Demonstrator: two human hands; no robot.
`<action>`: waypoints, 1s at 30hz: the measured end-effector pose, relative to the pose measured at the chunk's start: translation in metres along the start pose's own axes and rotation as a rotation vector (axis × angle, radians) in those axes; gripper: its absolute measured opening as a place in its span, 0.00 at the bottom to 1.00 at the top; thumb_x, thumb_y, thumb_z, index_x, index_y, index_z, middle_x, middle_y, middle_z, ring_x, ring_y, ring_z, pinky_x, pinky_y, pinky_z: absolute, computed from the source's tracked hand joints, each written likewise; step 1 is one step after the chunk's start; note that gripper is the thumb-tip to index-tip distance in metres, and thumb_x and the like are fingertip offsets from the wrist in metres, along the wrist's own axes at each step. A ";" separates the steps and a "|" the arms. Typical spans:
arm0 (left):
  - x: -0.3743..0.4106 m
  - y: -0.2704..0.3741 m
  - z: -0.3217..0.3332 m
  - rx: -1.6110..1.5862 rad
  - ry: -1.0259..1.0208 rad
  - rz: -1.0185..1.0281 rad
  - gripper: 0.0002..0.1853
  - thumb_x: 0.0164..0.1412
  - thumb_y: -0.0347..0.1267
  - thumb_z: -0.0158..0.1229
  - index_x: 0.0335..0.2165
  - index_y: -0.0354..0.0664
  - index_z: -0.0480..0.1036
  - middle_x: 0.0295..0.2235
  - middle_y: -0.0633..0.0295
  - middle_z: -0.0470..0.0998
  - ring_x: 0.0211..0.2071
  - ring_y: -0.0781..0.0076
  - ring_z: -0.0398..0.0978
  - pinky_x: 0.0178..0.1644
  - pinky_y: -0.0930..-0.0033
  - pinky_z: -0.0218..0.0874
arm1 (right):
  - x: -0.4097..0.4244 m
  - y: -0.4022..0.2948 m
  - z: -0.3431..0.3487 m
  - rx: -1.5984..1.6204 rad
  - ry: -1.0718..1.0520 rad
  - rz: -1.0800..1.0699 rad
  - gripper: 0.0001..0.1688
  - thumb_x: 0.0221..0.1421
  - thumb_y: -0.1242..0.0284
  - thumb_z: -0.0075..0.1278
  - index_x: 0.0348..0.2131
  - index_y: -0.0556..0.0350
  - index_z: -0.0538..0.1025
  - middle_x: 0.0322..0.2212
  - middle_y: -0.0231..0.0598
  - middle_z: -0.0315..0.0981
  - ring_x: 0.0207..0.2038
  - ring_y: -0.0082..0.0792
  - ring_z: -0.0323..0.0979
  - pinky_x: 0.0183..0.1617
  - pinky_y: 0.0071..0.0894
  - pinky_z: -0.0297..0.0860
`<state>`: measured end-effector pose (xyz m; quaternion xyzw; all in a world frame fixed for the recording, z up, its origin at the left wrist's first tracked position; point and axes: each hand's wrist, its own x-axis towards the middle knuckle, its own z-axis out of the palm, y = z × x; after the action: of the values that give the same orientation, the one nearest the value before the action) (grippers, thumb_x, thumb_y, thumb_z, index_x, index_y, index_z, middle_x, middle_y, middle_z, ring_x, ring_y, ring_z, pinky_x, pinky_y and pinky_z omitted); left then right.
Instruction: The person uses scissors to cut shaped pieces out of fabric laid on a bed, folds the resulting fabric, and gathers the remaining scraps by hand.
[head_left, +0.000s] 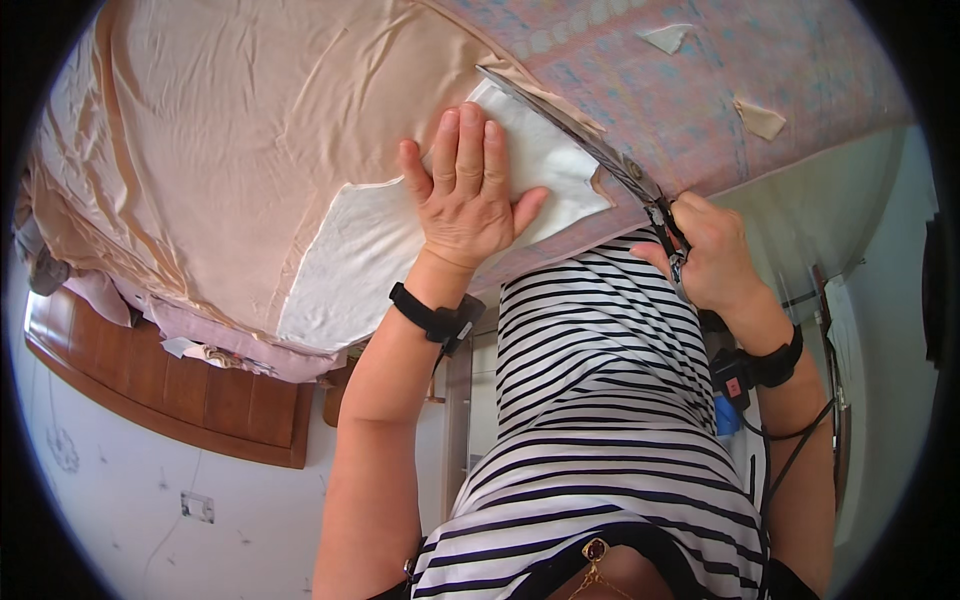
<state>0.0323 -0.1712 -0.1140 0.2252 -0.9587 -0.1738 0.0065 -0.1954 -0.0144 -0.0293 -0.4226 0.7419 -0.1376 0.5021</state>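
My left hand (469, 184) lies flat, fingers apart, on a white fabric piece (360, 247) spread over peach fabric (225, 150). In my right hand (709, 247) are the dark handles of large fabric scissors (600, 146). Their long blades point up and left along the edge of the white piece, and the tip rests by the peach fabric. A narrow peach strip runs along the far side of the blades. Whether the blades are fully closed, I cannot tell.
Beneath the fabrics is a pink-and-blue patterned cover (630, 82) on the work surface. Two small scraps, one pale (666, 37) and one peach (760, 120), lie on it at the right. A wooden headboard-like panel (172, 367) stands at lower left. A cable hangs by my right forearm.
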 end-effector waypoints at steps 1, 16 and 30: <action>0.000 0.000 0.000 -0.003 0.000 -0.003 0.46 0.62 0.58 0.40 0.62 0.28 0.50 0.64 0.42 0.49 0.67 0.49 0.42 0.67 0.43 0.17 | 0.001 0.000 -0.001 0.001 -0.005 0.002 0.29 0.42 0.54 0.65 0.18 0.57 0.65 0.18 0.38 0.61 0.18 0.44 0.65 0.22 0.38 0.60; 0.001 0.001 -0.002 -0.014 0.010 -0.023 0.44 0.61 0.58 0.42 0.59 0.29 0.56 0.62 0.45 0.55 0.66 0.50 0.48 0.68 0.42 0.22 | 0.012 -0.023 -0.010 -0.092 -0.022 0.039 0.32 0.36 0.51 0.67 0.22 0.56 0.65 0.20 0.39 0.61 0.22 0.46 0.67 0.24 0.38 0.62; 0.003 0.003 -0.006 -0.044 0.018 -0.046 0.41 0.62 0.55 0.43 0.59 0.33 0.58 0.63 0.48 0.57 0.65 0.54 0.51 0.68 0.45 0.25 | 0.015 -0.008 0.001 -0.136 0.036 -0.047 0.30 0.43 0.53 0.64 0.18 0.56 0.63 0.18 0.41 0.60 0.19 0.48 0.64 0.22 0.41 0.59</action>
<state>0.0288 -0.1723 -0.1073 0.2487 -0.9490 -0.1929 0.0158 -0.1926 -0.0303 -0.0343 -0.4706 0.7482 -0.1060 0.4555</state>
